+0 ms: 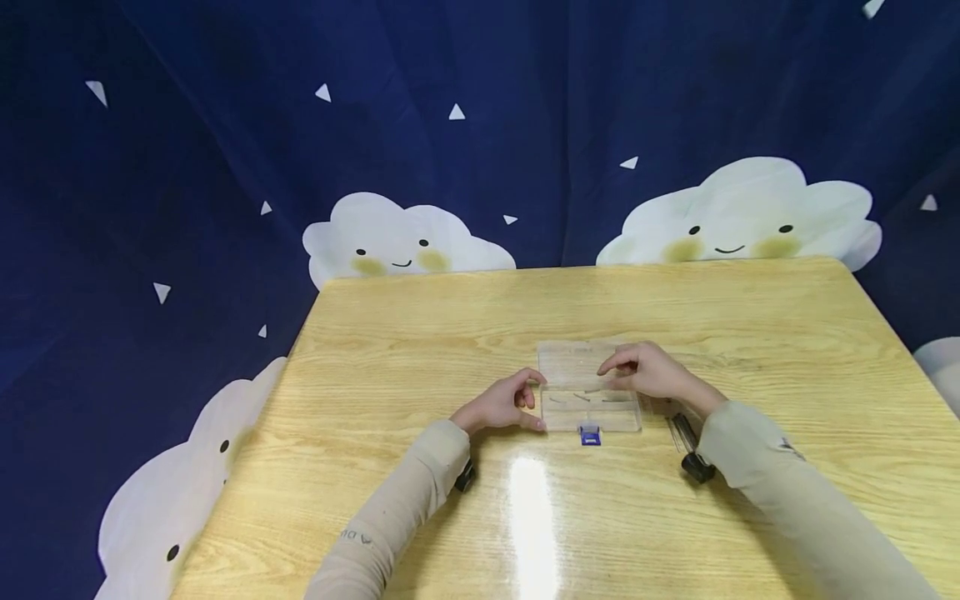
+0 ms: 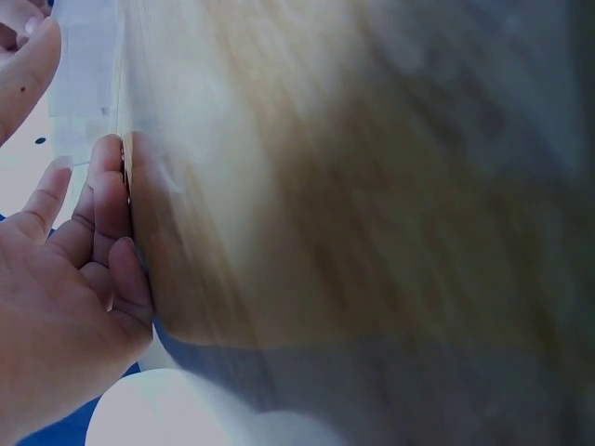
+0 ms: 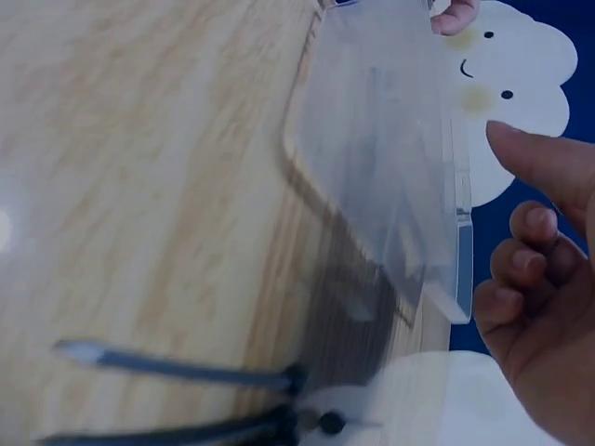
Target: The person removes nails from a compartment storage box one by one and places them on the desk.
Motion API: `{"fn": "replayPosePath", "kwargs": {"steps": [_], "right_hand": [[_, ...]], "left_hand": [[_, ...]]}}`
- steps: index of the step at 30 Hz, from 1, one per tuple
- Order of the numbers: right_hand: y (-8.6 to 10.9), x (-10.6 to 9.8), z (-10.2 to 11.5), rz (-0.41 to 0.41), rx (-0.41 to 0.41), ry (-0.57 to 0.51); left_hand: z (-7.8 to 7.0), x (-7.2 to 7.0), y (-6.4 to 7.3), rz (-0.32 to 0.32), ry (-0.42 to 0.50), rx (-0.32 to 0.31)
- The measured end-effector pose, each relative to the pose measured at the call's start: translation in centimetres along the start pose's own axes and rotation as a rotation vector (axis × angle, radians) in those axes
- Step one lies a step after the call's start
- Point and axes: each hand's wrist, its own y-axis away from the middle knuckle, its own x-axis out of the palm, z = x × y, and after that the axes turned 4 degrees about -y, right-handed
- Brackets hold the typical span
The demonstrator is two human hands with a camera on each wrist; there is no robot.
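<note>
A clear plastic box [image 1: 591,417] with compartments lies on the table, its lid [image 1: 564,360] swung back and a blue latch [image 1: 590,436] at its front. Thin small pieces [image 1: 581,397] lie inside. My left hand [image 1: 504,403] is at the box's left edge, thumb and forefinger spread at its corners, other fingers loosely bent. Over the box's right side is my right hand [image 1: 649,372], forefinger reaching inward. In the right wrist view, the right hand [image 3: 548,279] shows loosely bent fingers and nothing visibly held.
Two slim dark tools with long shafts [image 3: 177,367] lie on the wooden table [image 1: 420,333], near my right wrist. Thin metal rods [image 1: 675,435] are beside them. A dark blue curtain [image 1: 465,50] with white clouds hangs behind the table.
</note>
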Motion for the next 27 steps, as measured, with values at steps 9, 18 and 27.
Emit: {"fn": "replayPosePath", "kwargs": {"steps": [9, 18, 27], "right_hand": [[-2.9, 1.2, 0.3, 0.152, -0.033, 0.007], [-4.2, 2.4, -0.1, 0.247, -0.001, -0.021], [-4.8, 3.3, -0.2, 0.321, -0.132, 0.065]], "left_hand": [[0.1, 0.0, -0.1, -0.025, -0.007, 0.021], [0.1, 0.0, -0.1, -0.017, -0.043, 0.030], [0.0, -0.1, -0.1, -0.014, -0.033, 0.006]]}}
